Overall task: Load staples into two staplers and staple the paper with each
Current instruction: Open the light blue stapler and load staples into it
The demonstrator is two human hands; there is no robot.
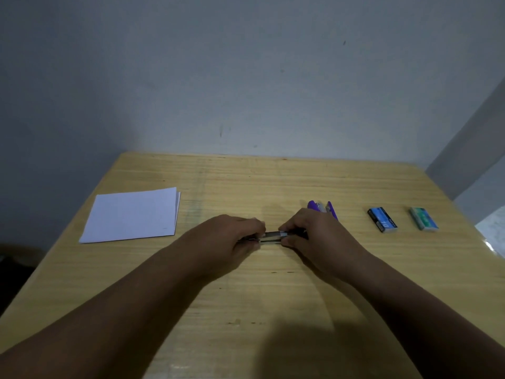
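A dark stapler with a metal top [272, 237] lies sideways at the middle of the wooden table [246, 181]. My left hand [228, 236] grips its left end and my right hand [314, 236] grips its right end, so only the middle strip shows. A purple stapler [323, 207] stands just behind my right hand, partly hidden by it. A stack of white paper [132, 214] lies to the left. At the right lie two staple boxes, a blue one [382, 219] and a green one [423, 218].
A grey wall stands right behind the table's far edge. The table drops off at its left edge and at its right edge, where a pale floor area [492, 228] shows.
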